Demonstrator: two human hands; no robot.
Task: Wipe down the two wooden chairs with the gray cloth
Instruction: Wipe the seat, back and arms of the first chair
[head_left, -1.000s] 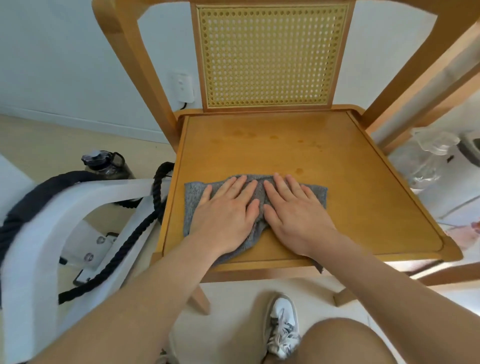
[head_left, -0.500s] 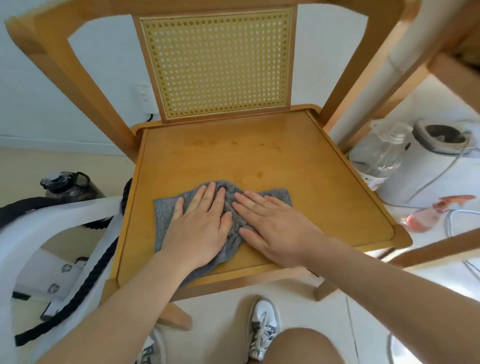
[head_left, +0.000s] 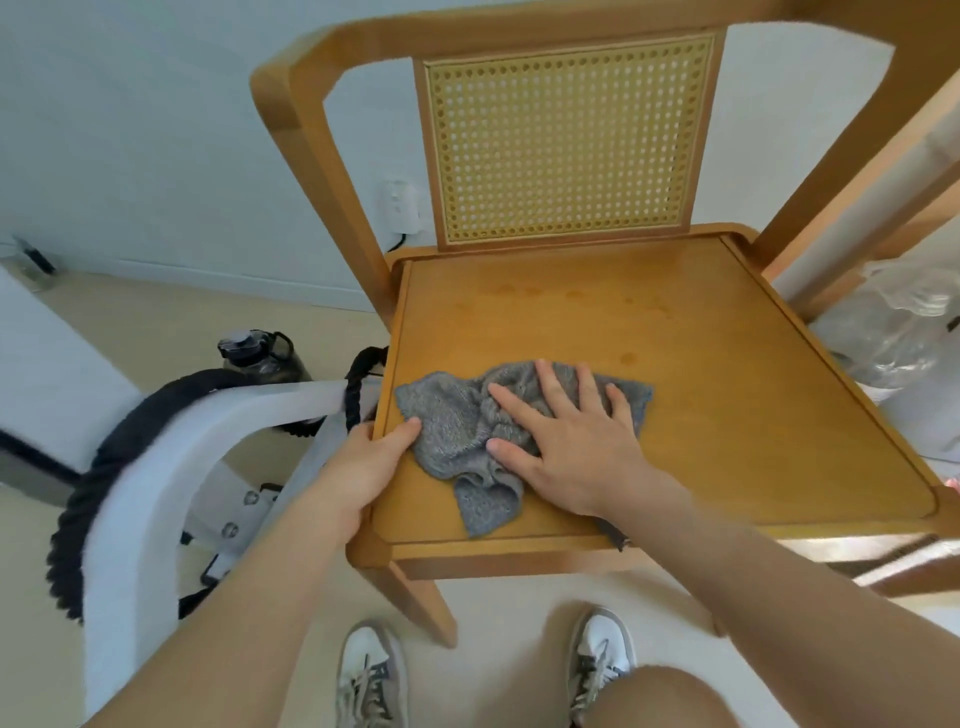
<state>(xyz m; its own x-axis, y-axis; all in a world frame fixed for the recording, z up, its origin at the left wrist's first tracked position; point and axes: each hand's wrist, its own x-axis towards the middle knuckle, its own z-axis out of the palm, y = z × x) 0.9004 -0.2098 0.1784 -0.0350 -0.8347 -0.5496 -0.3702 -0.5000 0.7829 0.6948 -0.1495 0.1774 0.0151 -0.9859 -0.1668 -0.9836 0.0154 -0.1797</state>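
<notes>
Head view: fingers (head_left: 553, 387) of the right hand (head_left: 571, 452) lie straight and spread, pressing the bunched cloth (head_left: 452, 415) onto the seat (head_left: 727, 405) near its front-left corner, with faint stains (head_left: 519, 291) ahead toward the backrest (head_left: 566, 140), while the left hand (head_left: 363, 467) grips the seat's left edge, thumb touching the cloth

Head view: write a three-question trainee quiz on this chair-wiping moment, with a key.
1. True or false: the right hand lies flat on the gray cloth.
2. The left hand grips: A nothing, B the left edge of the wooden chair seat, C the right hand.
3. Fill in: the faint stains lie nearer the seat's ____ (front/back).
Key: 1 true; 2 B; 3 back.
</notes>
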